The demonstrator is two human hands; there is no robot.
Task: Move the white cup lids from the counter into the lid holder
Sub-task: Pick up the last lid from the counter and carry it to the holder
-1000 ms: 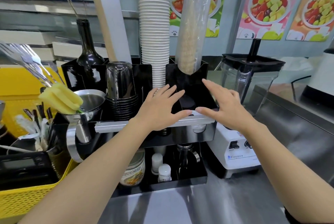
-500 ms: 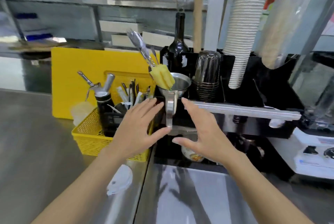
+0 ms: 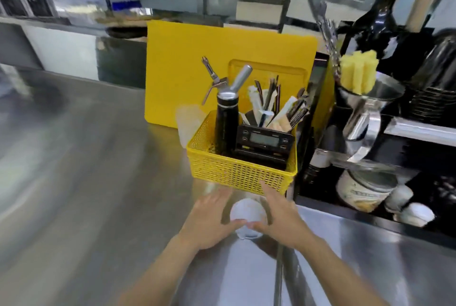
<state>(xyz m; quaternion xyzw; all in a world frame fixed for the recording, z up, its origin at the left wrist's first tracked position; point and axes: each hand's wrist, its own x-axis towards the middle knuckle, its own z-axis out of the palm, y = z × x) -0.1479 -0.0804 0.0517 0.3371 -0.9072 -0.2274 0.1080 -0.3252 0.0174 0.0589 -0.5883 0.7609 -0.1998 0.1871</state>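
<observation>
A small pile of white cup lids (image 3: 246, 210) lies on the steel counter (image 3: 103, 182), just in front of a yellow basket. My left hand (image 3: 211, 223) and my right hand (image 3: 281, 221) cup the pile from either side, fingers spread. Both thumbs meet at the near edge of the lids and touch it. The lids still rest on the counter. The black rack (image 3: 318, 98) that carries the holders stands at the right; its lid compartment is out of view.
The yellow mesh basket (image 3: 237, 175) holds a black cream whipper (image 3: 225, 123), a digital scale (image 3: 264, 140) and straws. A yellow cutting board (image 3: 187, 66) leans behind it. A steel funnel with a yellow sponge (image 3: 359, 75) and jars sit in the rack.
The view swung left and down, away from the rack. Both hands dropped from the rack's front to the counter and now close around the lids.
</observation>
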